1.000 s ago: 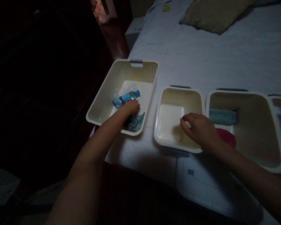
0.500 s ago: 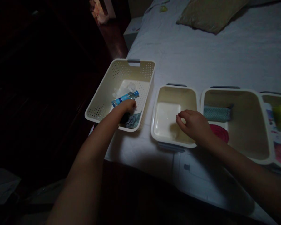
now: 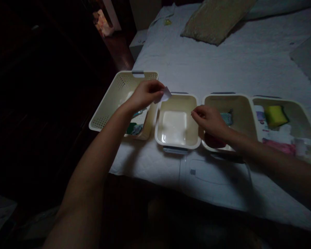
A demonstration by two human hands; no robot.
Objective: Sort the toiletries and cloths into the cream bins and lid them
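Observation:
My left hand [image 3: 148, 94] is pinched on a small pale flat piece, like paper or thin plastic [image 3: 165, 94], above the gap between the perforated basket [image 3: 98, 121] and the small cream bin [image 3: 178, 142]. My forearm hides much of the basket. Inside it a bluish bottle [image 3: 138, 113] and a grey-green patterned cloth [image 3: 138, 129] show in part. Over the right rim of the small bin, my right hand [image 3: 206, 119] has its thumb and fingertips together, with nothing visible in them. No items show in that bin.
Right of it, a larger bin [image 3: 245, 114] holds a teal patterned roll [image 3: 226, 118] and a dark red item [image 3: 214, 141]. The far-right bin [image 3: 304, 119] contains a yellow sponge [image 3: 276, 116] and a white bottle [image 3: 260, 117]. A translucent lid [image 3: 215, 176] lies on the bed [image 3: 168, 62] in front; a cushion [image 3: 215, 22] sits behind.
My left hand has risen out of the basket and moved right, now with the pale piece in it. My right hand keeps its pinch near the small bin's rim. The view has shifted right.

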